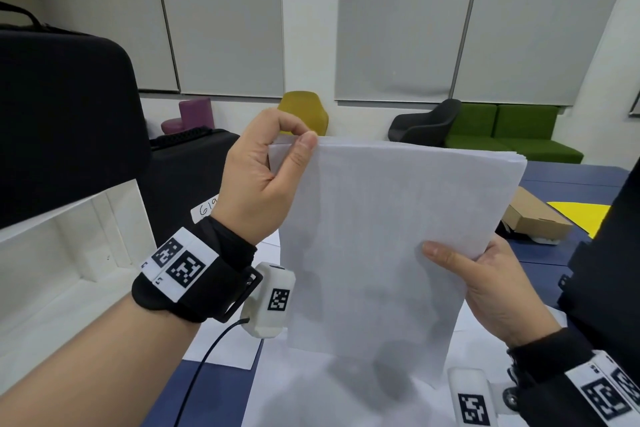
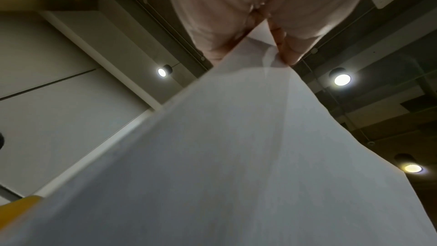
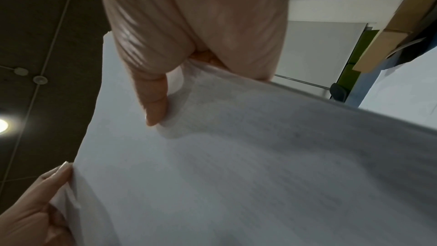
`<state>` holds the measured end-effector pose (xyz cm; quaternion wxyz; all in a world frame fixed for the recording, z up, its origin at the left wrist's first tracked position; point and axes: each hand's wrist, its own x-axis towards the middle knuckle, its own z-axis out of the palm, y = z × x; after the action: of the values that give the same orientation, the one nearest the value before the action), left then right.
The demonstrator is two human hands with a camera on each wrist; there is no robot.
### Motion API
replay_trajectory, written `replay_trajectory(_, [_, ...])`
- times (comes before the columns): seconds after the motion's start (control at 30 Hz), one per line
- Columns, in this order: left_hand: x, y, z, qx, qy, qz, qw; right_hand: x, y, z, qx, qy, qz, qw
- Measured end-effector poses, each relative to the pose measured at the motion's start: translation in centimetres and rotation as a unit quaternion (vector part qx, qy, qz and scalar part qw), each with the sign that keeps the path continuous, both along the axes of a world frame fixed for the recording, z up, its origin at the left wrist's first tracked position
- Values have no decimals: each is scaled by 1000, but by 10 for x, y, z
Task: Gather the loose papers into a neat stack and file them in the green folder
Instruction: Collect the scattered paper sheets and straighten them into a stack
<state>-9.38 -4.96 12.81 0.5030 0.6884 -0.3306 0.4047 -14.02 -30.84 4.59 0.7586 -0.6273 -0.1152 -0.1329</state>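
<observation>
A stack of white papers (image 1: 381, 239) stands upright above the table, held between both hands. My left hand (image 1: 266, 177) pinches its upper left corner between thumb and curled fingers. My right hand (image 1: 485, 284) grips the right edge lower down, thumb lying across the front sheet. The left wrist view shows the papers (image 2: 224, 156) running up into the pinching fingers (image 2: 281, 44). In the right wrist view the thumb (image 3: 156, 100) presses on the papers (image 3: 236, 166). More loose white sheets (image 1: 311, 392) lie flat on the table below. No green folder is in sight.
Large black cases (image 1: 62, 121) and a white shelf unit (image 1: 69, 253) crowd the left. A cardboard box (image 1: 533, 218) and a yellow sheet (image 1: 581, 215) lie on the blue table (image 1: 571, 177) to the right. Chairs and a green sofa (image 1: 512, 135) stand at the back wall.
</observation>
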Motion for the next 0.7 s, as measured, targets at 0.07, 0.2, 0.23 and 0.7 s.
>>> replay_trajectory(0.07, [0,0,-2,-9,5,4,1000,0,0,-1,-7,-3,3,1000])
replay_trajectory(0.2, [-1,1,-4,-5,17,0,1000,1,1,-1,-14,-8,6,1000])
replay_trajectory(0.23, [-2,0,-4,0,20,-5,1000,1,0,-1,-7,-6,8,1000])
replay_trajectory(0.7, [-3,-2,-5,16,-39,20,999,-3,4,4,4,8,3,1000])
